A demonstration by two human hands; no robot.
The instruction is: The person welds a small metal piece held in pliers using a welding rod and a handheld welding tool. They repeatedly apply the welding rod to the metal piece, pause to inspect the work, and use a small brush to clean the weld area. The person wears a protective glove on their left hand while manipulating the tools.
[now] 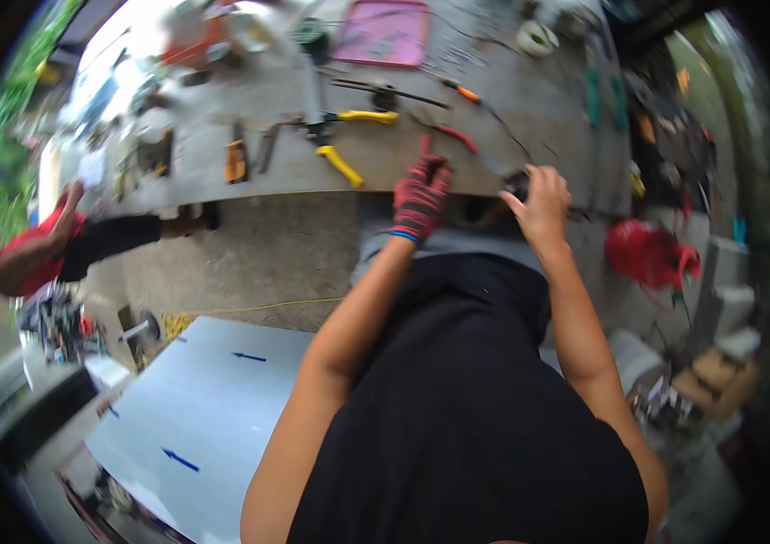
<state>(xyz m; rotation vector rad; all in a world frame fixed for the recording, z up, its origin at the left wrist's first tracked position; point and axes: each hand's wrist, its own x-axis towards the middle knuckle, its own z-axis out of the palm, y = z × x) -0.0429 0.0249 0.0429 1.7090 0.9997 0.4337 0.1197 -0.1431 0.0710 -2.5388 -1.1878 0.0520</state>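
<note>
My left hand [420,192], in a red and black glove, is over the near edge of the workbench [294,186]. Its fingers reach forward, loosely apart, with nothing plainly in them. Just beyond its fingertips lies a hand tool with a curved red handle [456,136]; whether the glove touches it I cannot tell. My bare right hand [545,201] has thumb and fingers round a round black object [517,185] at the bench edge, its kind unclear. Left of the glove lies a large cutter with yellow handles [342,166].
A pink tray [383,34] with small metal bits sits at the back. An orange-handled screwdriver [460,90] and orange-handled pliers [236,161] lie on the bench. A person [36,240] in red is at the left. A pale panel [222,390] with blue arrows is at lower left.
</note>
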